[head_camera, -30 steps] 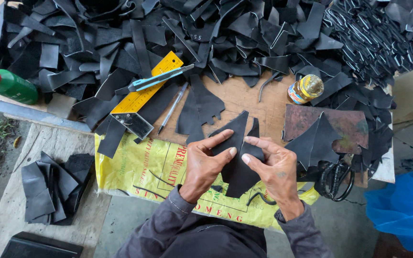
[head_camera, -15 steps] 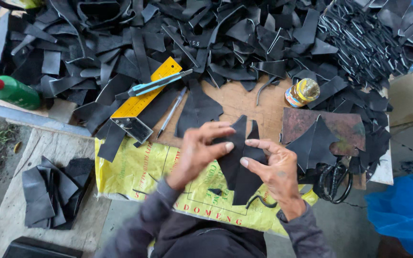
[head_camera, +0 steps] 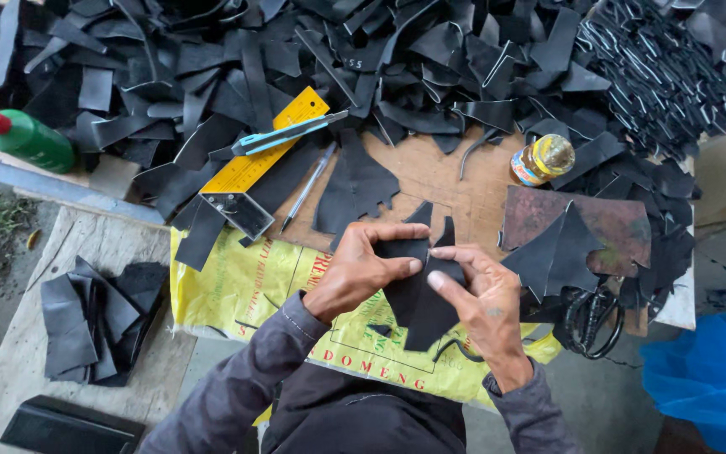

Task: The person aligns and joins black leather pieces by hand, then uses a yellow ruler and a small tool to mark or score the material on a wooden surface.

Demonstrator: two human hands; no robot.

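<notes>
Bare board (head_camera: 451, 181) lies open just ahead of the hands. Black scraps (head_camera: 430, 50) heap behind it; a jar (head_camera: 543, 159) and scissors (head_camera: 588, 318) crowd the right, a ruler (head_camera: 264, 158) and knife (head_camera: 287, 133) the left.

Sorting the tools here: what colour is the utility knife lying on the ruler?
Light blue utility knife, clearest in the head view, on the yellow ruler.

Black leather piece (head_camera: 418, 290); black scraps (head_camera: 430, 59) heaped behind. Yellow ruler (head_camera: 266, 143) with dark markings, light blue knife (head_camera: 283, 134). Green bottle (head_camera: 27, 140), red nozzle. Yellow sack (head_camera: 245, 282) with red print. Brown surface (head_camera: 455, 181). Blue bag (head_camera: 712, 378). Grey sleeves (head_camera: 245, 378).
</notes>
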